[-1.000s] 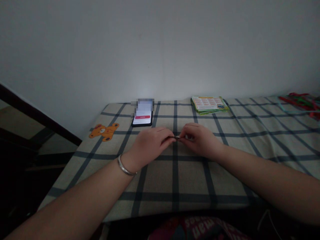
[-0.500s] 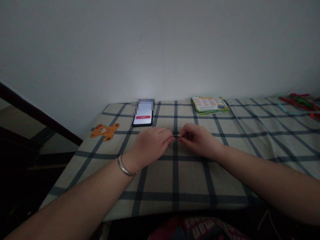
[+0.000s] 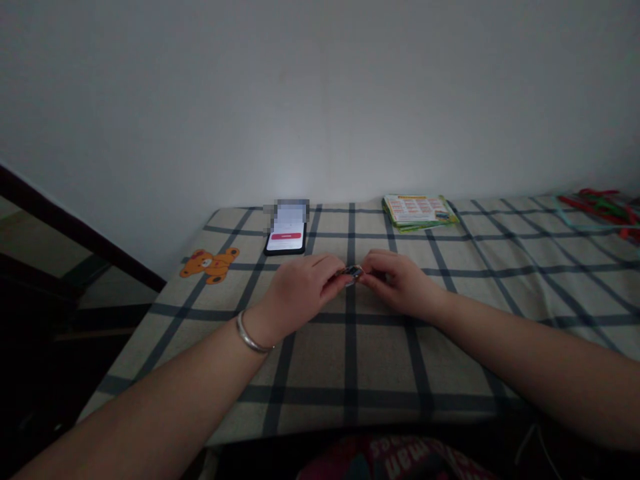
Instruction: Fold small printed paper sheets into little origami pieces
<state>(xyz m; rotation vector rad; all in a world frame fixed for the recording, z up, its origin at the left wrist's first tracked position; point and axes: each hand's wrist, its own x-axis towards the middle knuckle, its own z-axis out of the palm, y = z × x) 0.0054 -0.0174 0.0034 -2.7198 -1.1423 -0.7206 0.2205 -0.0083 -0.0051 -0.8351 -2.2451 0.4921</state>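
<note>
A small dark piece with a pale, shiny edge [image 3: 354, 272] is pinched between my two hands; it is too small and dim for me to tell its kind. My left hand [image 3: 305, 283], with a silver bangle at the wrist, grips its left side between thumb and fingers. On the opposite side, my right hand [image 3: 395, 280] holds it by the fingertips. Both hands are low over the checked tablecloth [image 3: 320, 360], and the fingers cover much of the piece.
Behind my left hand a phone [image 3: 286, 237] lies with its screen lit. A stack of printed cards [image 3: 420, 210] rests near the wall. Tangled red and green strips [image 3: 603, 205] lie at the far right. A bear figure [image 3: 210, 265] shows on the cloth's left side.
The small dark piece shows more of itself between my fingertips now and appears turned. My fingers have shifted slightly, while the phone and cards stay in place.
</note>
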